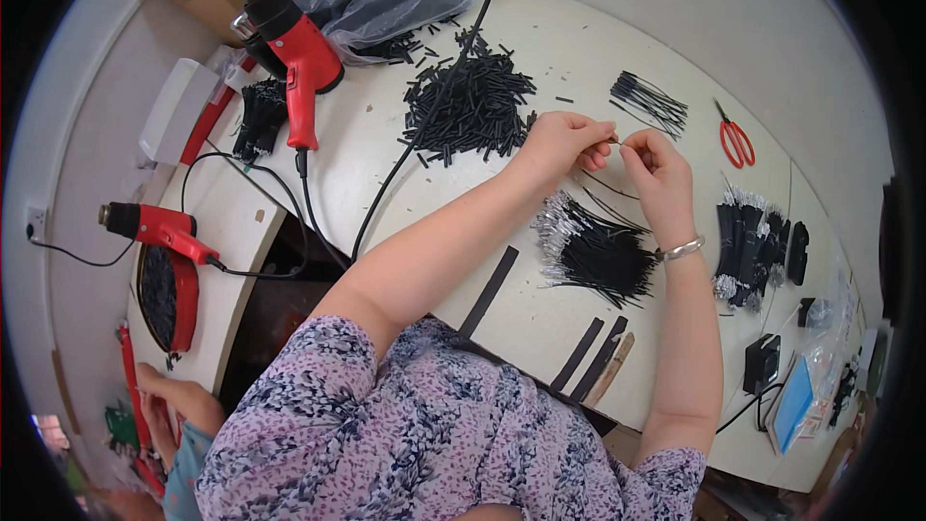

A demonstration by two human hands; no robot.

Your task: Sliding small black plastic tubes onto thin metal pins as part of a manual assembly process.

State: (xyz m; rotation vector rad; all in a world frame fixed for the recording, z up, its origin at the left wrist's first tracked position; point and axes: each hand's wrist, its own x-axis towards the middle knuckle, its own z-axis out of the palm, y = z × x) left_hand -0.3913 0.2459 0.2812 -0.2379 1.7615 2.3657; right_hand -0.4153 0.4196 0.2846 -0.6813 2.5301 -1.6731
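Note:
Over the table my left hand [569,143] and my right hand [661,172] meet, fingertips pinched close together. Between them they grip the ends of a thin black wire [610,187], part of which hangs below the fingers. The exact joint at the fingertips is too small to make out. Just beneath lies a thick bunch of black wires [608,256] with silvery tips fanned to the left. Beyond my hands rests a smaller bunch of black wires [648,104]. A heap of short black tube pieces [468,101] spreads to the left of my left hand.
Red-handled scissors [736,143] and tied wire bundles [748,249] lie at the right. Two red heat guns [307,68] [159,228] stand left, their cords crossing the table edge. A plastic bag [386,0] sits at the back. Another person's arm [188,403] shows lower left.

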